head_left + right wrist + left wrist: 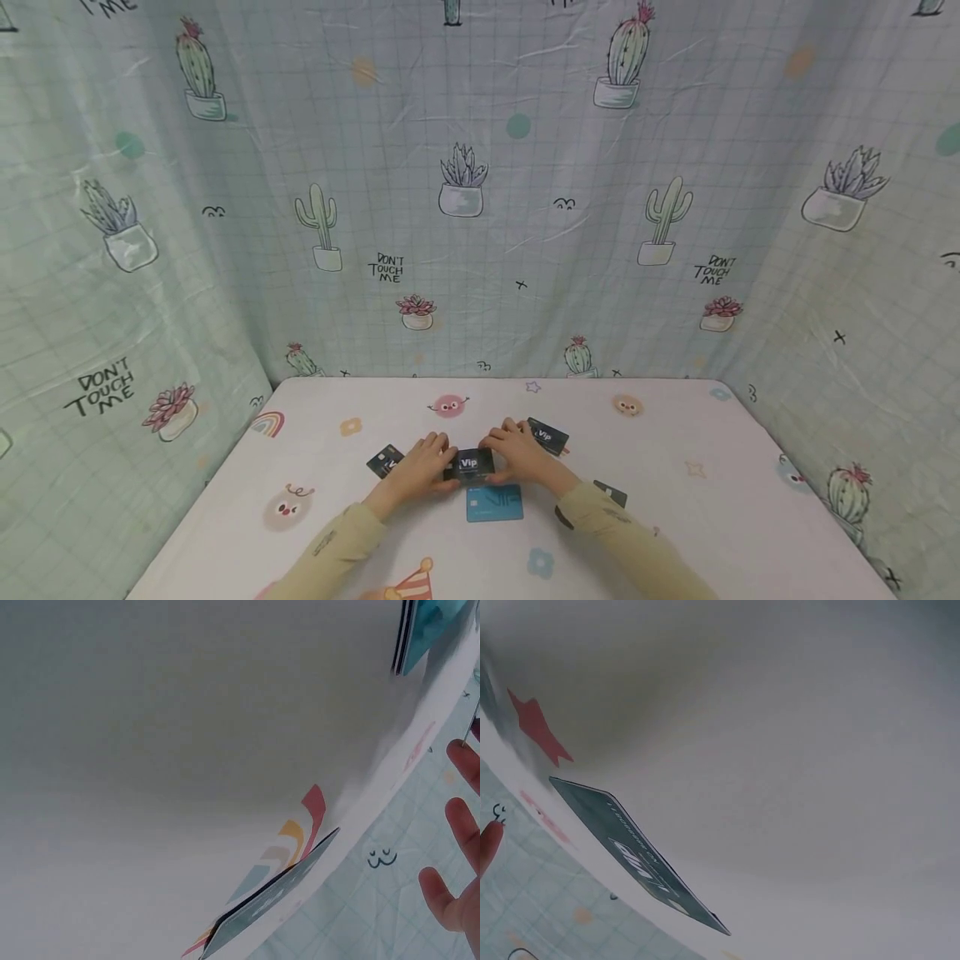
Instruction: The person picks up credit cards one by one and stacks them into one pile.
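In the head view my left hand (420, 468) and right hand (521, 457) face each other over the middle of the table. Between them a black card marked "Vip" (469, 463) is pinched by its two short ends. A blue card (494, 503) lies just in front of it, and in the right wrist view the blue card (429, 628) tops a small stack with dark edges. Fingers of my right hand (463, 832) show at that view's right edge, a thin card edge at one fingertip. Only one fingertip (489, 844) of my left hand shows in the left wrist view.
One black card (384, 460) lies beside my left hand, also seen as a dark card (634, 855) in the left wrist view. Another "Vip" card (549, 435) lies beyond my right hand. A dark card (611, 493) is partly hidden by the right sleeve (622, 521). Patterned curtains (480, 250) surround the table.
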A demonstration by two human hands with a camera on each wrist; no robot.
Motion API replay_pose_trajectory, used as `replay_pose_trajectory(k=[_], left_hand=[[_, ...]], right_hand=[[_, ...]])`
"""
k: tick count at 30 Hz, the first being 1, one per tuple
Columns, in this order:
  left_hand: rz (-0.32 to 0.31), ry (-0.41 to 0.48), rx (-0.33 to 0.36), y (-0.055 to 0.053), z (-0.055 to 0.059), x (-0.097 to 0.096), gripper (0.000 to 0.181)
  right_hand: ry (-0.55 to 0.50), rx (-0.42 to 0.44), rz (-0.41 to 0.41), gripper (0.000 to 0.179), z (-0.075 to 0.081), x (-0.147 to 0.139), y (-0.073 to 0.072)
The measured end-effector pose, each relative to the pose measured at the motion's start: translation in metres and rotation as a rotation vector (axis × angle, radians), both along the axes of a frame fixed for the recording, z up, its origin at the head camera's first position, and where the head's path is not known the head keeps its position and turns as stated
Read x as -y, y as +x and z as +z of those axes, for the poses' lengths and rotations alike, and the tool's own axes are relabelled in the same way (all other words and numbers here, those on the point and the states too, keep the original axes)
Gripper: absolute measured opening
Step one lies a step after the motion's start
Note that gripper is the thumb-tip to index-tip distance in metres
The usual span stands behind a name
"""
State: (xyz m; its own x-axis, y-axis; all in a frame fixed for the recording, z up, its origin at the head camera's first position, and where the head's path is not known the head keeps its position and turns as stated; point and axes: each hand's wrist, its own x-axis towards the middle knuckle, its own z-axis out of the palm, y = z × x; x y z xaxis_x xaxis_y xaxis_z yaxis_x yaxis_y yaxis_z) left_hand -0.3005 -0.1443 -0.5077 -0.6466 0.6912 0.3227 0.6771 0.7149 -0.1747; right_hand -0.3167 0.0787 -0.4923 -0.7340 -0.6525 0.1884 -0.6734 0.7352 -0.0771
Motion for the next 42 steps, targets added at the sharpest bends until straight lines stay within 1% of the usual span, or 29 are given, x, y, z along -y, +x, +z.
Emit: replay_pose_trajectory(k=[4,7,8,11,14,19,22,25,28,33,38,40,42], left_hand=[[-0.029,0.019,-0.048,0.005,0.000,-0.002,0.044],[-0.066,0.047,-0.087,0.009,0.002,-0.003,0.043],[-0.082,0.052,-0.112,0.008,0.001,-0.003,0.044],[-0.107,0.065,-0.131,0.010,0.000,-0.002,0.045],[-0.094,0.053,-0.129,0.012,0.001,-0.003,0.048],[-0.031,-0.008,-0.064,0.018,0.006,-0.007,0.053],[-0.017,-0.029,-0.025,0.022,0.009,-0.008,0.053],[-0.012,-0.032,-0.006,0.025,0.010,-0.009,0.053],[-0.011,-0.033,-0.010,0.026,0.011,-0.010,0.053],[-0.006,-0.045,-0.030,0.027,0.010,-0.012,0.052],[0.004,-0.050,-0.002,0.030,0.010,-0.014,0.052],[-0.003,-0.044,-0.004,0.031,0.010,-0.014,0.052],[-0.021,-0.032,-0.026,0.031,0.009,-0.014,0.052]], right_hand=[[-0.024,-0.009,0.006,0.048,0.000,-0.003,0.003],[-0.049,-0.028,0.022,0.048,-0.001,-0.006,0.005],[-0.057,-0.034,0.026,0.048,-0.001,-0.007,0.006],[-0.076,-0.046,0.047,0.048,-0.003,-0.010,0.009],[-0.083,-0.058,0.057,0.048,-0.002,-0.012,0.013],[-0.086,-0.070,0.062,0.048,0.000,-0.015,0.018],[-0.071,-0.056,0.050,0.048,0.001,-0.017,0.020],[-0.051,-0.039,0.033,0.048,0.001,-0.018,0.021],[-0.059,-0.032,0.039,0.050,0.001,-0.020,0.023],[-0.080,-0.050,0.064,0.051,0.000,-0.024,0.027],[-0.085,-0.054,0.068,0.051,0.000,-0.027,0.029],[-0.088,-0.055,0.072,0.051,0.001,-0.029,0.031],[-0.091,-0.053,0.075,0.051,0.001,-0.030,0.033]])
